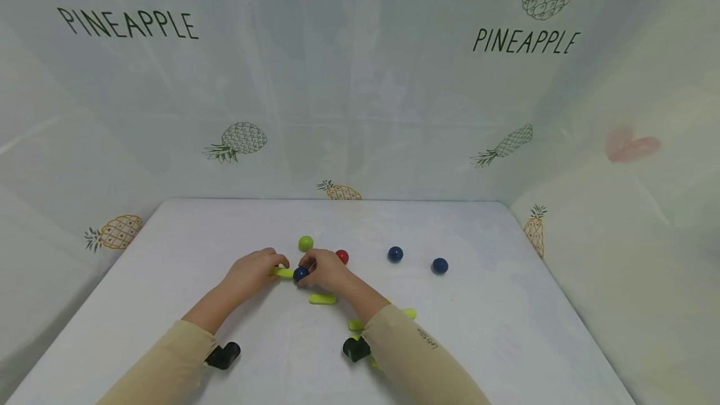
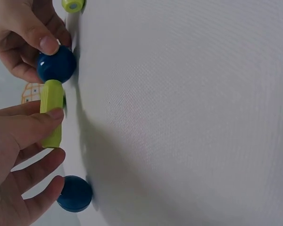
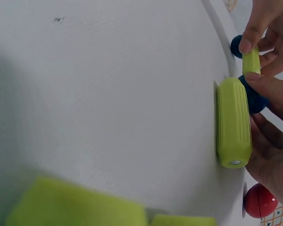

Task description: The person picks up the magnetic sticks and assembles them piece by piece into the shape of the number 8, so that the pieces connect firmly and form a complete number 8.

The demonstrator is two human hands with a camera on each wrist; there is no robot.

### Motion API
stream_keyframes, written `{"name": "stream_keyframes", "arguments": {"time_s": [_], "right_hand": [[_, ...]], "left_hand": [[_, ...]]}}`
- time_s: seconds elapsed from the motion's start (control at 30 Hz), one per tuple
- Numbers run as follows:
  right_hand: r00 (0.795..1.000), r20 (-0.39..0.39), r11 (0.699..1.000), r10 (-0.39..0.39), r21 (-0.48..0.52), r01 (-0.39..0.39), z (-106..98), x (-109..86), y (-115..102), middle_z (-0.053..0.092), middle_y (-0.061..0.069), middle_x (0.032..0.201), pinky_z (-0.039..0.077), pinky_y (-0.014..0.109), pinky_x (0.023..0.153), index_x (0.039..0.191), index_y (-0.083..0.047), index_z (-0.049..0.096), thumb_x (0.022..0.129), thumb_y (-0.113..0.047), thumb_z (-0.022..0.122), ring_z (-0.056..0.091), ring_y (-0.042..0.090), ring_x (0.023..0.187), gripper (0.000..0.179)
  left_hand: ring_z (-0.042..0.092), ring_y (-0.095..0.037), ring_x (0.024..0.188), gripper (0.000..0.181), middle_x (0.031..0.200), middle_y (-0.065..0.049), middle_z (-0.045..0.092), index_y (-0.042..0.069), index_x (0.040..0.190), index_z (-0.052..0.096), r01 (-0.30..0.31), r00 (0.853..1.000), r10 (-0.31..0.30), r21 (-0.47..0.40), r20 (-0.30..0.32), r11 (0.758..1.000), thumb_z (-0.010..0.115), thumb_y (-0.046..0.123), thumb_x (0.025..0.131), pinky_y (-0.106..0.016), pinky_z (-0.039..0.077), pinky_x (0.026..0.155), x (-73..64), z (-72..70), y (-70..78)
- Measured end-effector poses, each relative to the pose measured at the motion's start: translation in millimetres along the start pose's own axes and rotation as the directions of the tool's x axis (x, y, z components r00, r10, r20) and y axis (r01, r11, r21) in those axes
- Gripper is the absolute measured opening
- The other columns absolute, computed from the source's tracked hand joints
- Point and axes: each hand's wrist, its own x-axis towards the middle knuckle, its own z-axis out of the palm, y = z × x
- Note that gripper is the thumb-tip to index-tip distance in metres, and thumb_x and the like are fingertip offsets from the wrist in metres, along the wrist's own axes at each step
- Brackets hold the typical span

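Note:
Over the far middle of the white table, my left hand (image 1: 253, 270) pinches a lime-green ribbed rod (image 2: 51, 95) between thumb and fingers. My right hand (image 1: 333, 272) holds a dark blue ball (image 2: 56, 65) with its thumb and fingertips. One end of the rod meets the ball in the left wrist view. Another blue ball (image 2: 74, 194) lies beside the left hand's lower fingers. A second green rod (image 3: 234, 123), with a pale round spot on its end, rests on the table close by the right hand.
A green ball (image 1: 305, 243) and a red ball (image 1: 342, 257) lie beyond the hands. Two blue balls (image 1: 395, 254) (image 1: 440, 265) sit further right. Several green rods (image 1: 355, 325) lie around the right forearm, partly hidden by the sleeve. Patterned cloth (image 1: 360, 80) hangs behind the table.

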Motion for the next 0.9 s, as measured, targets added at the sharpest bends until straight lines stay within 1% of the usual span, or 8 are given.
{"name": "stream_keyframes", "arguments": {"time_s": [0.2,0.63,0.77,0.9], "right_hand": [[1.0,0.006,0.999,-0.012,-0.033,0.012,0.7,0.3,0.8,0.059,-0.007,0.087,0.047,0.021,0.072,0.1,-0.014,0.068,0.074,-0.014,0.087,0.054,0.009,0.079,0.033],[1.0,-0.011,0.999,0.006,-0.037,-0.007,2.7,1.3,-0.2,0.059,-0.009,0.086,0.047,0.022,0.075,0.096,-0.015,0.068,0.075,-0.016,0.087,0.054,0.008,0.081,0.029],[1.0,-0.015,0.999,0.015,-0.036,-0.015,2.8,0.6,-1.2,0.059,-0.009,0.086,0.047,0.022,0.077,0.096,-0.016,0.067,0.075,-0.017,0.087,0.054,0.008,0.082,0.029],[1.0,-0.016,0.999,0.012,-0.033,-0.013,3.4,1.2,-0.6,0.06,-0.009,0.086,0.048,0.022,0.077,0.095,-0.016,0.067,0.074,-0.016,0.087,0.055,0.008,0.082,0.029]], "left_hand": [[0.063,-0.021,0.085,0.025,0.092,0.0,0.063,0.015,0.102,0.072,-0.009,1.0,0.009,-0.002,0.0,1.0,0.08,0.008,0.079,-0.038,0.052,0.076,-0.2,0.6,-1.0],[0.062,-0.021,0.084,0.026,0.092,0.0,0.062,0.016,0.101,0.071,0.018,1.0,-0.018,0.001,0.009,1.0,0.081,0.009,0.079,-0.039,0.052,0.075,0.6,1.5,-1.0],[0.062,-0.021,0.083,0.028,0.092,0.0,0.062,0.015,0.103,0.071,0.013,1.0,-0.013,0.002,0.021,1.0,0.082,0.01,0.078,-0.038,0.052,0.074,0.1,-0.6,-1.7],[0.063,-0.02,0.086,0.033,0.093,0.0,0.062,0.015,0.106,0.07,0.019,1.0,-0.019,0.006,0.024,1.0,0.083,0.012,0.076,-0.038,0.053,0.076,-0.5,-5.8,-6.0]]}}
